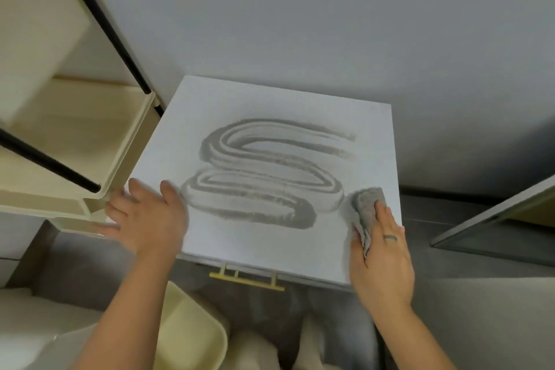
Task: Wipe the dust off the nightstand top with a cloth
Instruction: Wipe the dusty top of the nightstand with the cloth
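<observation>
On nightstand top (372, 135), right hand (383, 255) flat over cloth (368, 207)

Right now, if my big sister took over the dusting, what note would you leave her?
Right hand: grip shut on the cloth, pressed on the nightstand top near its right front edge.
Left hand: open, resting at the top's left front corner.
Done: a wiggly wiped trail across the middle.
Left: the back strip, both sides, the front strip and the bands between the passes look dusty.
</observation>
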